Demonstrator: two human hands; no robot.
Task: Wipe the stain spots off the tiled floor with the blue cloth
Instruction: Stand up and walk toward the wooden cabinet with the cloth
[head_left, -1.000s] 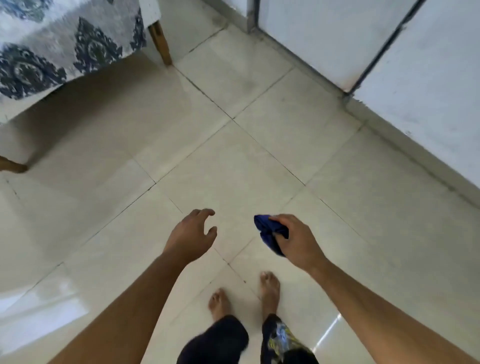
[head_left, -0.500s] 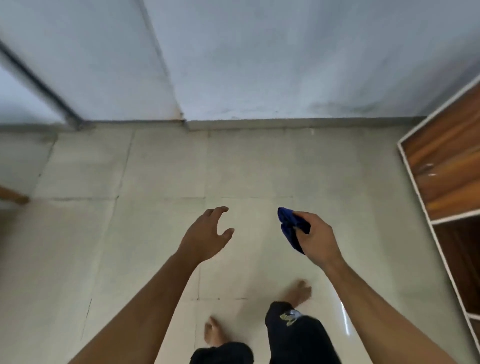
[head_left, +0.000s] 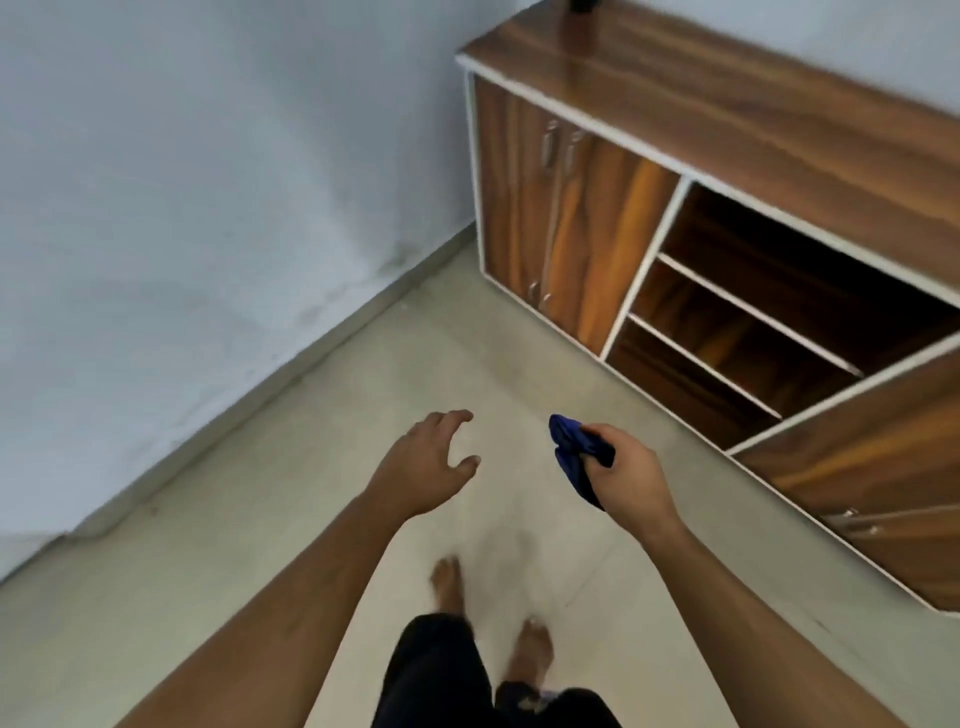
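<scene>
A downward view is given from a head-worn camera onto a pale tiled floor (head_left: 291, 525), with both bare forearms stretched forward and two bare feet seen at the bottom. The picture is blurred by motion.

A crumpled blue cloth (head_left: 575, 453) is gripped in the right hand (head_left: 626, 470); the fingers and thumb are curled round it, and a fold hangs below the fist. The cloth is held in the air, well above the floor and touching nothing else. The left hand (head_left: 426, 462) is held out empty, its fingers spread and loosely bent.

The view has been swung to the right over the last second. A cloth-covered table and a long stretch of wall, seen a second ago, are gone from sight. A wooden cabinet (head_left: 691, 218) with closed doors and open shelves, of which only an edge was seen half a second ago, now fills the upper right, and a grey-blue wall (head_left: 197, 197) meets the floor along a skirting at the left. The hands are posed as before, and the hold on the cloth is unchanged.

No stain spot can be made out on the floor through the blur. It is judged that the room is being scanned for spots and that wiping has not begun here; the cloth must be lowered to the tiles first.
</scene>
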